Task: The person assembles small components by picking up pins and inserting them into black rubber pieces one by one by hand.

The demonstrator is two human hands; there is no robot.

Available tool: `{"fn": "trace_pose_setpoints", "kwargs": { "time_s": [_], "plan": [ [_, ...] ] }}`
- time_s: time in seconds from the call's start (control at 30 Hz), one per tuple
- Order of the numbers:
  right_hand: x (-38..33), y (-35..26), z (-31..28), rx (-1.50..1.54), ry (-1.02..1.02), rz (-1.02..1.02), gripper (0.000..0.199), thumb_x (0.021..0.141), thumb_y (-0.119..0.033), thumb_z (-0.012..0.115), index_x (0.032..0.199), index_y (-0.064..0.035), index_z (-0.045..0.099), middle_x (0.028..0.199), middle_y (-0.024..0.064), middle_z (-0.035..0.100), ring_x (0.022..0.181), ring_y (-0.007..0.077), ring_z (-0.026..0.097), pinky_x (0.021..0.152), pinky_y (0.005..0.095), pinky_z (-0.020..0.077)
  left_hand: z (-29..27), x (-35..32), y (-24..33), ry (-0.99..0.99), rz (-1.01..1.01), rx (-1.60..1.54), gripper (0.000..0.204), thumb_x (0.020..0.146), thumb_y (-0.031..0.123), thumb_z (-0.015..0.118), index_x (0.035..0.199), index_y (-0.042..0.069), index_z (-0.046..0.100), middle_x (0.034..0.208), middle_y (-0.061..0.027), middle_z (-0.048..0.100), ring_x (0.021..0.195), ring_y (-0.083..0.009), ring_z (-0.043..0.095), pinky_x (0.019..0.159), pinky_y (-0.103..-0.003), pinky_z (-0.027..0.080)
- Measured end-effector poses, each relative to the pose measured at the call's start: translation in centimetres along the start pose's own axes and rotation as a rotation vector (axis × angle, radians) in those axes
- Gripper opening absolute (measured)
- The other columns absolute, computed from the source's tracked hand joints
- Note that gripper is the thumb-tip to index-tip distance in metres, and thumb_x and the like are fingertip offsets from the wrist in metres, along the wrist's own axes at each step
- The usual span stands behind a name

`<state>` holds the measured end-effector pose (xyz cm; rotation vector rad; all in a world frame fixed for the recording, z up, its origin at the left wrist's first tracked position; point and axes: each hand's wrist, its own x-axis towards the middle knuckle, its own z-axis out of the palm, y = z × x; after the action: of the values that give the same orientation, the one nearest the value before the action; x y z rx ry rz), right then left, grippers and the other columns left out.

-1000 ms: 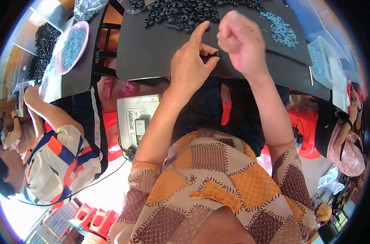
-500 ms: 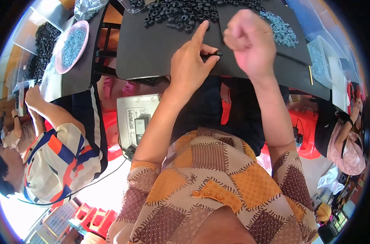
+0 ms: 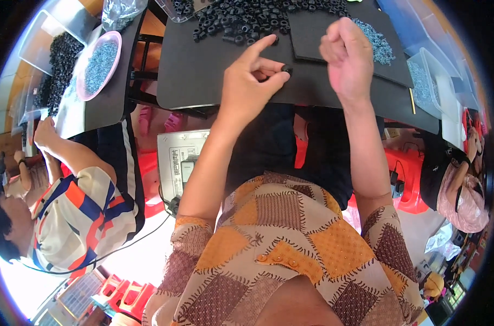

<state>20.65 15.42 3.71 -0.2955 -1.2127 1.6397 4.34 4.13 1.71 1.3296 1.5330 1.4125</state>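
Over the black table (image 3: 190,81), my left hand (image 3: 244,89) pinches a small round black part (image 3: 286,69) between its thumb and curled fingers. Its index finger points outward, its tip beside a loose heap of similar black ring-shaped parts (image 3: 239,22). To the right, my right hand (image 3: 349,62) is raised with its fingers curled closed; what they hold, if anything, is hidden. Just behind that hand, a pile of small bluish screw-like pieces (image 3: 378,46) lies on a dark board (image 3: 312,41).
A clear bin (image 3: 425,81) of bluish pieces stands at the right edge. Leftward, a neighbouring table carries a pink-rimmed bowl (image 3: 118,60) and black parts (image 3: 62,65). A co-worker (image 3: 78,206) sits there. Below are a light box (image 3: 173,149) and red stools (image 3: 404,174).
My right hand has shifted to the right, away from my left hand, still closed. My left hand has moved slightly left and nearer, keeping hold of the black part.
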Motion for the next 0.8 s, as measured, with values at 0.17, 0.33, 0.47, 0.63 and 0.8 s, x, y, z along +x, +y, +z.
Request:
{"fn": "trace_pose_setpoints", "kwargs": {
  "time_s": [0.17,0.33,0.47,0.63,0.8],
  "plan": [
    [-2.8,-0.4,0.9,-0.753,-0.203,-0.027,0.017,0.084,-0.014,0.075,0.099,-0.0099,0.070,0.075,-0.0052,0.050,0.064,0.0060,0.044,0.060,0.0211,0.0376,-1.1,0.2,-0.4,-0.065,-0.134,-0.356,0.040,0.085,0.003,0.075,0.124,0.002,0.065,0.096,-0.0034,0.071,0.084,-0.0073,0.064,0.077,-0.021,0.051],
    [-3.6,-0.1,1.8,-0.883,-0.338,-0.093,0.034,0.076,-0.005,0.078,0.109,-0.0084,0.069,0.107,0.0035,0.066,0.083,0.0146,0.064,0.071,0.0260,0.0509,-1.3,-0.1,-0.5,-0.143,-0.201,-0.544,0.045,0.084,0.006,0.076,0.127,0.001,0.061,0.094,-0.0061,0.071,0.086,-0.0096,0.065,0.082,-0.025,0.051],
    [-3.5,0.4,1.8,-0.876,-0.337,-0.149,0.030,0.076,-0.002,0.077,0.105,-0.0061,0.069,0.101,0.0042,0.067,0.081,0.0151,0.063,0.073,0.0268,0.0524,-1.9,-0.1,-0.4,-0.198,-0.235,-0.553,0.048,0.086,0.008,0.074,0.131,0.000,0.057,0.093,-0.0065,0.071,0.086,-0.0098,0.065,0.081,-0.025,0.051],
    [-3.8,0.5,1.6,-0.860,-0.325,-0.136,0.023,0.076,-0.002,0.077,0.097,-0.0033,0.068,0.094,0.0054,0.066,0.076,0.0143,0.063,0.070,0.0274,0.0525,-1.7,0.1,-0.3,-0.255,-0.228,-0.527,0.047,0.087,0.008,0.072,0.131,-0.001,0.057,0.092,-0.0083,0.072,0.086,-0.0106,0.066,0.080,-0.025,0.052],
    [-4.1,0.2,1.4,-0.828,-0.302,-0.053,0.020,0.077,0.000,0.075,0.095,-0.0020,0.067,0.089,0.0054,0.063,0.074,0.0123,0.062,0.066,0.0260,0.0508,-1.4,0.2,0.1,-0.277,-0.210,-0.418,0.050,0.087,0.011,0.074,0.133,0.000,0.056,0.091,-0.0056,0.071,0.083,-0.0083,0.062,0.077,-0.023,0.050]
  ]
}}
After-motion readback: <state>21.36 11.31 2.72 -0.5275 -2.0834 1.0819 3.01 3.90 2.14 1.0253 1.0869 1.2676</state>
